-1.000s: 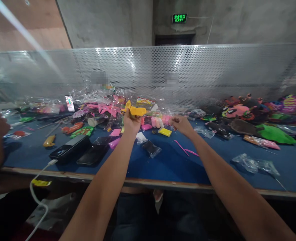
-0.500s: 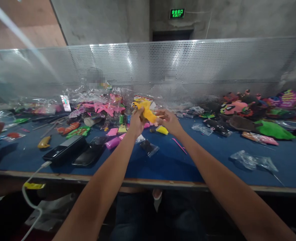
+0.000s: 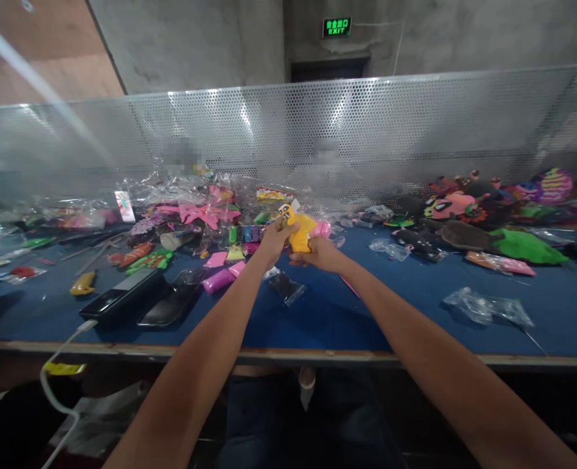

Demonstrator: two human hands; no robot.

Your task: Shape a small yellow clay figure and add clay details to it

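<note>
Two hands share one yellow figure (image 3: 302,229), held up over the middle of the table (image 3: 318,329), nearer its far edge than its front edge; the left hand (image 3: 277,240) grasps it on the side by its black-and-white face, and the right hand (image 3: 320,254) has its fingers closed round the lower end; from where I stand, that split grip looks meant to steady the piece from both sides, with the face left uncovered.

Just to the left of the forearms lie pink packets (image 3: 217,281), and between the arms a small black packet (image 3: 287,288); I take it they sit there for easy reach. Towards the front edge, left of centre, a black box (image 3: 122,296) has a white cable (image 3: 76,412) running down over the edge, so its place probably suits the cable; a dark slab (image 3: 174,299) lies flat beside it.

Near the far left, a lit screen (image 3: 125,206) leans upright, perhaps so it can be seen from the seat; clear wrappers (image 3: 166,185) and a pink starfish-like piece (image 3: 209,213) are heaped towards the perforated panel (image 3: 396,130), which seems to act as a stop; dark and bright soft pieces (image 3: 457,207) crowd the far right corner likewise.
</note>
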